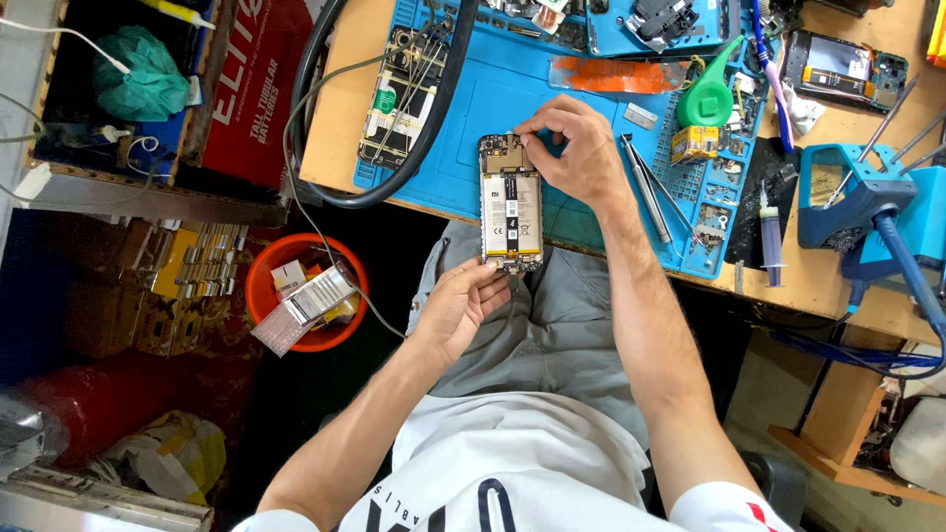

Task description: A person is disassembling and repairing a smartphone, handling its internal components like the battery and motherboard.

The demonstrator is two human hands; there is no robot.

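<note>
Gaping backless phone (511, 202), battery exposed

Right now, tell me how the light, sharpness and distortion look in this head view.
Head view: bright, even light on the blue mat and the opened phone, which is sharp; the left hand and right hand are crisp, with no motion blur. The floor beside the orange tub falls into deep shadow. Wide-angle bending curves the bench edge. No strong glare.

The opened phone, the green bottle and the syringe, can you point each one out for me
Opened phone (510, 202), head view, on its white battery.
Green bottle (711, 94), head view, on its round body.
Syringe (771, 239), head view, on its barrel.
</note>
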